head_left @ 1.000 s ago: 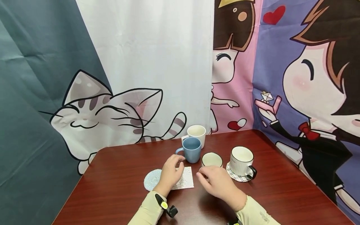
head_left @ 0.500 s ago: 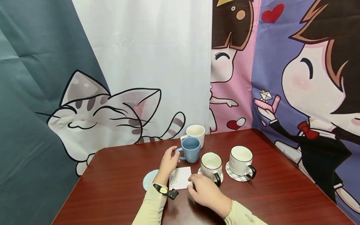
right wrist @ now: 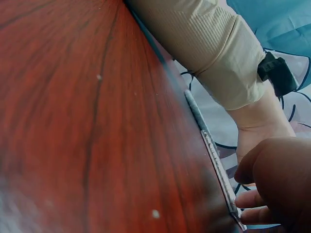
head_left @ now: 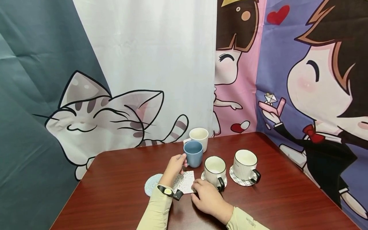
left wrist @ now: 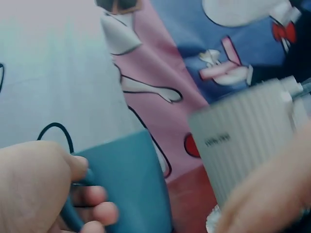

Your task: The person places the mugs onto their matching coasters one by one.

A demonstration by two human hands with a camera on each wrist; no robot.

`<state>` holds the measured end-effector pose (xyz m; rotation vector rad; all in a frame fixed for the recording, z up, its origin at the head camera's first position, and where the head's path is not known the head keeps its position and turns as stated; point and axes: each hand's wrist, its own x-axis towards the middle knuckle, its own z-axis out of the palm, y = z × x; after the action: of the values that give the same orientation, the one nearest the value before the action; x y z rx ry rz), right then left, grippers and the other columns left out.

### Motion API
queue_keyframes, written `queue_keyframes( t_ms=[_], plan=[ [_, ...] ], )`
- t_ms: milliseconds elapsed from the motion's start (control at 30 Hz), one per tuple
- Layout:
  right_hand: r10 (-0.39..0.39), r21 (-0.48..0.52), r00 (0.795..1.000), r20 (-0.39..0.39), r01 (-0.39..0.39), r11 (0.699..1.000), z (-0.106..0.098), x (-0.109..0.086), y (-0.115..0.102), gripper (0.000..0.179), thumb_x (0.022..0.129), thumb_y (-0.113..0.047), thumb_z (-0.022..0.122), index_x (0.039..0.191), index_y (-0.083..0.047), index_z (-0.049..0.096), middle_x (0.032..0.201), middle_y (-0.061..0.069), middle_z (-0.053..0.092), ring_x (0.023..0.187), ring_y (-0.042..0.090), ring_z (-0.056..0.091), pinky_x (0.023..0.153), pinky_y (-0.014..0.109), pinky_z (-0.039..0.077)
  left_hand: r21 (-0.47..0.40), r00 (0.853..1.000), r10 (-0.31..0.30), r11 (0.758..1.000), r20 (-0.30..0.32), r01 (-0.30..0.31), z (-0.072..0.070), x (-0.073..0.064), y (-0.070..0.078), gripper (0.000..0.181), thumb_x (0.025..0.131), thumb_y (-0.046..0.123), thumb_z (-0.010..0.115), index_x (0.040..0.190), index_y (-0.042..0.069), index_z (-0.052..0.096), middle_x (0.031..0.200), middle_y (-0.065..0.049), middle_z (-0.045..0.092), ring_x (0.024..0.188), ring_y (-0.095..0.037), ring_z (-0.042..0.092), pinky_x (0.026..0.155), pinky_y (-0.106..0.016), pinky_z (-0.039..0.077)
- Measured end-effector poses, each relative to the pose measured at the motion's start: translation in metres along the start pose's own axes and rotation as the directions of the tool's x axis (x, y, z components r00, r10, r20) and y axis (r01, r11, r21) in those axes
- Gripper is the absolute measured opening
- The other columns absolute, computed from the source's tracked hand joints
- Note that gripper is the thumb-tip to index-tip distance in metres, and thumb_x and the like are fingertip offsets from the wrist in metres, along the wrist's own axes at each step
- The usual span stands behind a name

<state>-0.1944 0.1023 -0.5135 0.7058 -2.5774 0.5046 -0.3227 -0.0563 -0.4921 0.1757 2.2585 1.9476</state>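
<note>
In the head view my left hand point(head_left: 174, 166) grips the handle of a blue mug point(head_left: 194, 154). Its fingers wrap through that handle in the left wrist view, where the blue mug point(left wrist: 127, 182) stands upright. My right hand point(head_left: 210, 198) lies low over the table, its fingers loosely bent at the right edge of a speckled square coaster point(head_left: 185, 182). In the right wrist view the fingertips point(right wrist: 250, 200) are at the coaster's edge point(right wrist: 218, 167); whether they pinch it is hidden. Left of the square one is a round light-blue coaster point(head_left: 151, 185), partly behind my left wrist.
A white mug point(head_left: 200, 135) stands behind the blue one. Two ribbed white mugs with black handles, a nearer mug point(head_left: 214, 172) and a right-hand mug point(head_left: 244, 166), sit on round checked coasters. The dark red table point(head_left: 120, 179) meets a cartoon-printed curtain point(head_left: 161, 57).
My left hand has moved forward to the blue mug and taken its handle. My right hand has shifted left and down, away from the nearer ribbed mug to the square coaster's edge.
</note>
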Motion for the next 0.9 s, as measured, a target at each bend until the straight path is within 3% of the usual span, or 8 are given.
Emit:
queue_keyframes(
  t_ms=[67,133,267,467,633,900],
  plan=[
    [-0.006,-0.002,1.0,-0.012,0.006,1.0,0.0,0.0,-0.001,0.012,0.08,-0.019,0.072,0.09,-0.012,0.069,0.103,0.003,0.067,0.093,0.023,0.066,0.084,0.04,0.054,-0.103,0.995,-0.039,0.993,0.092,0.049,-0.003,-0.001,0.002,0.038,0.107,0.033,0.048,0.087,0.005,0.061,0.072,-0.001,0.059,0.04,-0.009,0.046,0.043,-0.023,0.045],
    [-0.01,-0.001,1.0,-0.017,0.01,1.0,0.0,0.0,-0.001,0.012,0.08,-0.019,0.072,0.089,-0.012,0.069,0.103,0.003,0.067,0.092,0.022,0.065,0.083,0.04,0.054,-0.202,0.981,-0.079,0.972,0.18,0.116,-0.007,-0.002,0.004,0.037,0.108,0.032,0.045,0.092,0.005,0.063,0.073,0.0,0.06,0.041,-0.008,0.05,0.045,-0.024,0.047],
    [-0.006,-0.002,1.0,-0.013,0.006,1.0,0.0,-0.001,-0.002,0.012,0.081,-0.019,0.072,0.09,-0.012,0.068,0.103,0.001,0.066,0.093,0.021,0.065,0.082,0.04,0.054,-0.29,0.952,-0.103,0.938,0.287,0.189,-0.012,-0.004,0.005,0.035,0.109,0.03,0.041,0.1,0.004,0.064,0.077,0.0,0.062,0.047,-0.008,0.056,0.05,-0.024,0.05],
    [0.001,-0.014,1.0,-0.012,-0.001,1.0,0.002,-0.001,-0.001,0.013,0.082,-0.021,0.072,0.091,-0.013,0.069,0.103,0.001,0.066,0.093,0.021,0.064,0.081,0.041,0.054,-0.29,0.941,-0.105,0.935,0.32,0.203,-0.015,-0.007,0.01,0.031,0.108,0.026,0.045,0.104,0.003,0.065,0.083,-0.001,0.068,0.056,-0.007,0.06,0.054,-0.021,0.051],
    [0.002,-0.017,1.0,-0.02,-0.003,1.0,0.003,-0.001,0.0,0.015,0.081,-0.021,0.073,0.092,-0.012,0.069,0.103,0.001,0.066,0.093,0.021,0.064,0.081,0.041,0.054,-0.304,0.94,-0.121,0.926,0.318,0.222,-0.018,-0.013,0.023,0.028,0.108,0.025,0.047,0.098,0.007,0.067,0.083,0.001,0.072,0.054,-0.004,0.06,0.051,-0.018,0.049],
    [0.01,-0.018,1.0,-0.026,-0.011,1.0,0.004,-0.003,0.002,0.016,0.082,-0.021,0.073,0.095,-0.012,0.07,0.104,0.001,0.066,0.094,0.021,0.065,0.083,0.042,0.054,-0.395,0.949,-0.079,0.896,0.306,0.202,-0.043,-0.032,0.038,0.03,0.109,0.024,0.043,0.095,0.01,0.065,0.081,0.001,0.071,0.055,-0.004,0.063,0.052,-0.017,0.051]
  ],
)
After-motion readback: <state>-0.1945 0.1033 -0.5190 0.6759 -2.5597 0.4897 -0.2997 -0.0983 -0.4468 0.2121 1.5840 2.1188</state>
